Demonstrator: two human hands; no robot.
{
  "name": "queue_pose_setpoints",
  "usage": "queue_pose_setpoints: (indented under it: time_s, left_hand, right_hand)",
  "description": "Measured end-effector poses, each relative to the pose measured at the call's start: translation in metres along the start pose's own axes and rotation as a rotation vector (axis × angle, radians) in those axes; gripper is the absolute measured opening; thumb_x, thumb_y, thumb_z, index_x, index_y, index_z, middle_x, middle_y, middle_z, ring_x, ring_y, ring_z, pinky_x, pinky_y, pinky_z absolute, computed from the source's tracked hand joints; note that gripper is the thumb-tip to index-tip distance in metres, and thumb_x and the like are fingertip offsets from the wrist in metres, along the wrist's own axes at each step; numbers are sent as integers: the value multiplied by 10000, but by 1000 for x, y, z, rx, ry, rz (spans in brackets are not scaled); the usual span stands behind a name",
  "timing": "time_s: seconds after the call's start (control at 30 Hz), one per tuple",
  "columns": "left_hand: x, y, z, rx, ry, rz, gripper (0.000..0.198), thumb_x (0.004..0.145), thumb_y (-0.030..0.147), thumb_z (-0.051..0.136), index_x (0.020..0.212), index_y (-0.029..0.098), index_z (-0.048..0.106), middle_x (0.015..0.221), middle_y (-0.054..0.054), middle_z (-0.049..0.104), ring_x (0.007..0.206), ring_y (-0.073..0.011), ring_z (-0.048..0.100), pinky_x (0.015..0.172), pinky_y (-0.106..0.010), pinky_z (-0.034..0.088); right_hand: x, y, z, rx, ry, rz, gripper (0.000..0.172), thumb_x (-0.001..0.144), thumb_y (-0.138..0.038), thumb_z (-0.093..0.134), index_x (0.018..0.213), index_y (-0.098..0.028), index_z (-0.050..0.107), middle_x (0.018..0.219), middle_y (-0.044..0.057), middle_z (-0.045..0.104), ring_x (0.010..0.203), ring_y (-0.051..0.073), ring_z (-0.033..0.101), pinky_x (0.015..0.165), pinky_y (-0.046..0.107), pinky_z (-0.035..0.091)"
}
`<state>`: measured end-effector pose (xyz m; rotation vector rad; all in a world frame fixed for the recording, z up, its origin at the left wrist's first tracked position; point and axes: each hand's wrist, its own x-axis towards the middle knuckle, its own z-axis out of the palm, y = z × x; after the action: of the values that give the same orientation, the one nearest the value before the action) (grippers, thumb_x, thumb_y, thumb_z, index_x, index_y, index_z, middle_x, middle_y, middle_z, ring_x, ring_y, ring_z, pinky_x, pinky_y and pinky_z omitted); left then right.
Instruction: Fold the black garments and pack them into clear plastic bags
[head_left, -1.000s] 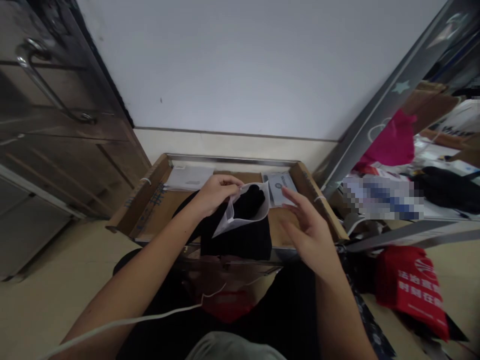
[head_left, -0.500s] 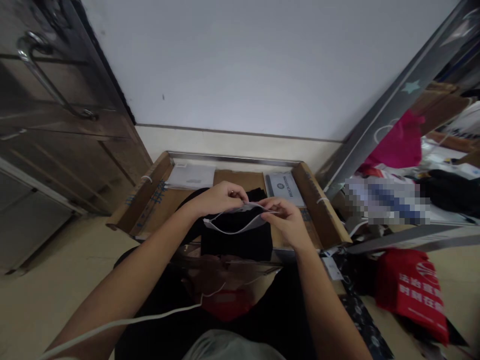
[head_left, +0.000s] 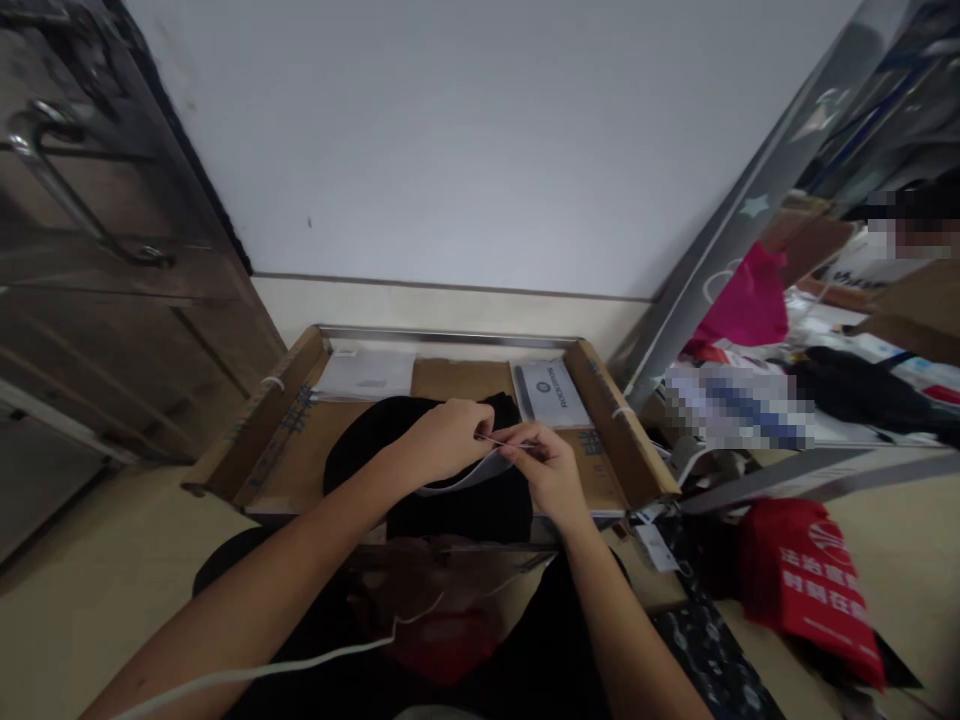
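My left hand and my right hand are close together over a shallow cardboard box. Both pinch the pale upper edge of a plastic bag; its mouth looks narrow, with the lips near each other at the right end. Black cloth shows in and below the bag, and I cannot tell how much of it is inside. More black cloth lies behind my left wrist on the cardboard. The left fingertips are partly hidden by that hand.
The cardboard box has raised sides. Flat whitish packets lie at its back left and a printed grey packet at its back right. A white cord crosses my left forearm. A red bag sits on the floor at right.
The bag's mouth, wide before, has narrowed. My hands have come closer together, the left shifting towards the right one. The whole view has tilted slightly.
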<state>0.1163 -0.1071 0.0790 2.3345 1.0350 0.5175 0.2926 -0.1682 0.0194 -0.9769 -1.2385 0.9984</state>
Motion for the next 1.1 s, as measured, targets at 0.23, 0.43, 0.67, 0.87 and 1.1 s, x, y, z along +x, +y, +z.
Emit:
queue_pose_setpoints:
  time_s: [0.23,0.43,0.67,0.87,1.1]
  left_hand:
    - [-32,-7,-24,-158,21,-93,245,877,442,599,874,213,687,791,-26,693,714,-191,608,636,-285,419]
    - [-92,-8,-8,-264,345,-140,293,783,418,724,1042,281,721,1034,-22,739,976,-254,671,861,-355,521]
    - [-110,-10,20,-446,785,-301,202,870,416,664,965,273,772,993,-12,769,960,-240,700,910,-373,550]
    - [-88,-15,14,-461,916,-299,213,866,389,679,942,214,773,955,-31,753,904,-200,673,840,-309,537]
    - [-65,-34,18,-529,849,-276,257,856,406,696,952,189,795,636,12,657,569,-130,574,542,-232,448]
  right_hand:
    - [0,7,2,68,246,-5,195,767,-352,818,739,-235,665,862,48,773,831,208,691,817,339,510]
    - [-7,8,11,135,446,-93,217,790,-367,797,771,-235,626,861,33,761,844,202,687,817,339,508]
    - [-17,-9,23,191,424,-162,173,815,-311,785,792,-247,626,877,19,757,876,195,694,825,330,503]
    - [-7,-14,17,16,333,-107,141,818,-318,776,801,-232,666,900,31,760,854,183,682,803,312,506]
    - [19,-20,-11,-387,245,-262,98,886,-317,663,894,-223,690,1051,81,752,1030,252,682,970,448,501]
